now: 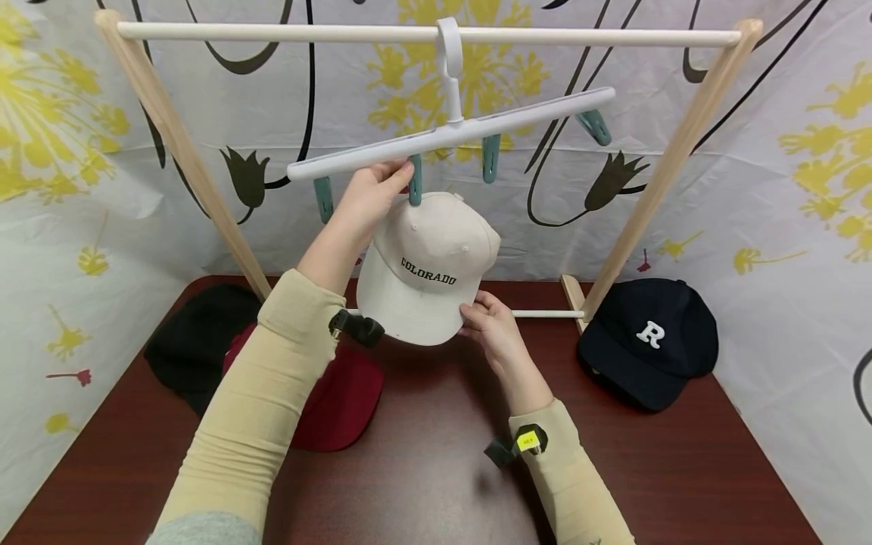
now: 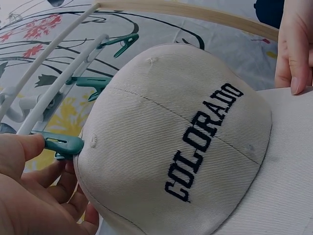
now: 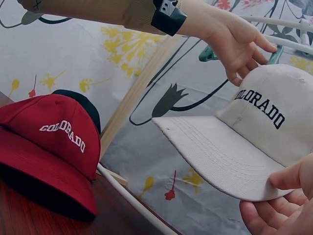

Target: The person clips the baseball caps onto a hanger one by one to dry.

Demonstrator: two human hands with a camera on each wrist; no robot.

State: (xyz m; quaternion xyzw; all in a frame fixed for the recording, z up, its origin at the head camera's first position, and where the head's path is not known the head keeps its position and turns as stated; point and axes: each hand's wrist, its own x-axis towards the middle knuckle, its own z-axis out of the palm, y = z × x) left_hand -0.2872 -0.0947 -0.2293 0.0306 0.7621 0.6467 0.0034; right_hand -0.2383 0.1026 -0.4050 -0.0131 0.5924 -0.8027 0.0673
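Baseball cap, cream with a dark COLORADO across its front, hangs in mid-air above the table, raised in both hands. Read as a clock in the head view, its brim points between six and seven, towards the wearer; its long axis, crown to brim, runs from just past twelve to just past six. At the crown's eleven o'clock, the left hand pinches a teal clip between thumb and fingers. The clip's tip meets the crown's edge; whether it bites the fabric I cannot tell. At five o'clock the right hand grips the brim's edge, thumb on top and fingers beneath.

Towards twelve, a white clip hanger hooks over a white rail, its bar slanting from eight up to two. Wooden posts carry the rail at ten and two.

A red COLORADO cap sits at seven, overlapping a black hat between eight and nine; a navy cap bearing a white R lies between three and four. All three rest on a dark reddish-brown table, which catches a pale sheen at six. Round the far side hangs creased white sheeting, printed with yellow flower heads and dark tulips.
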